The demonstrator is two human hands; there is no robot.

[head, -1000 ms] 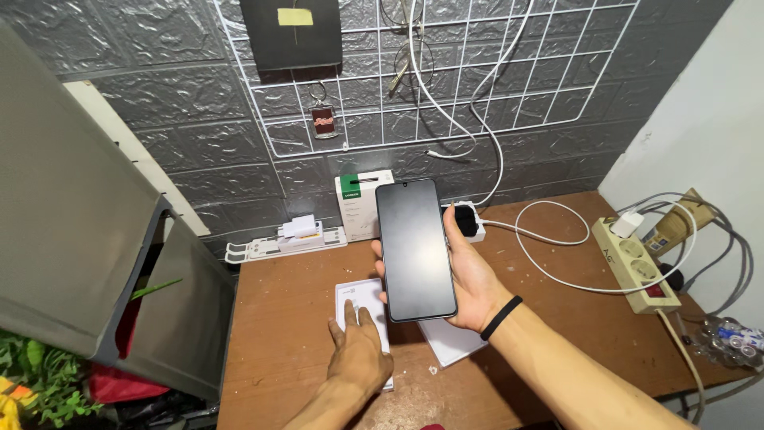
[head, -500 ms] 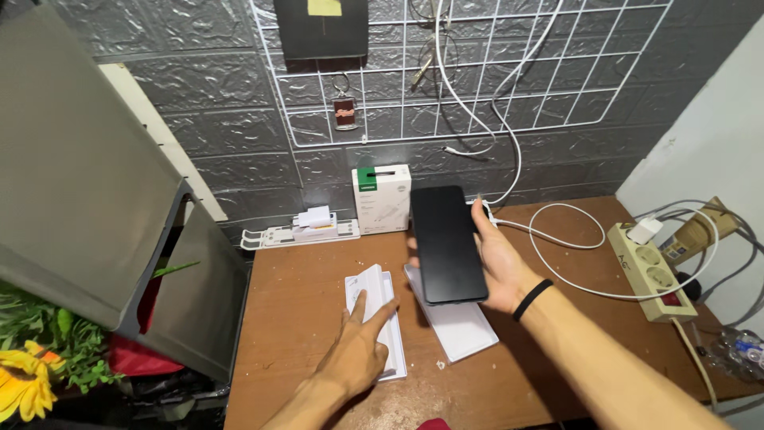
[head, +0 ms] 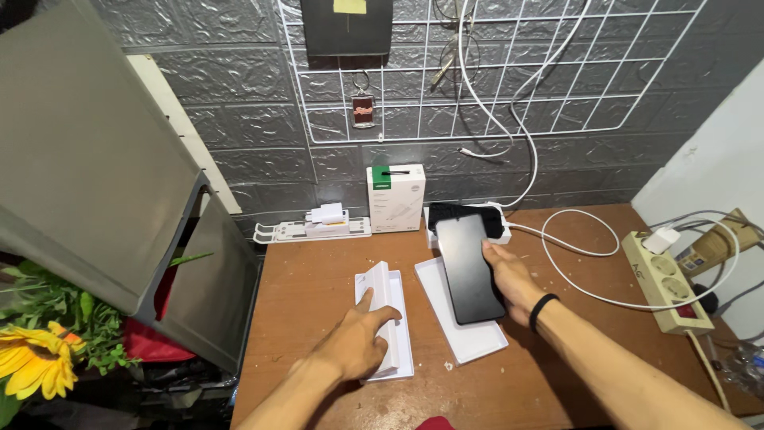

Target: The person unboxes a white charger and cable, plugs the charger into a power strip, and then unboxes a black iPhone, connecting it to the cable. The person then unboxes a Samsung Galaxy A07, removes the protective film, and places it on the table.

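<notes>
My right hand (head: 509,279) holds a black smartphone (head: 468,267) by its right edge, screen up, low over a flat white box lid (head: 469,334) on the brown table (head: 310,271). A black band sits on that wrist. My left hand (head: 354,342) rests on a white box tray (head: 394,318) to the left, index finger stretched onto the white insert lying in it.
A white and green box (head: 395,197) stands against the grey wall, beside a white charger on a white strip (head: 314,229). A power strip (head: 664,271) with white cables lies at the right. A grey bin (head: 95,199) and a sunflower (head: 36,362) stand left.
My right hand has lowered the phone from upright in front of me down over the white lid. My left hand stayed on the white tray. The view shifted left.
</notes>
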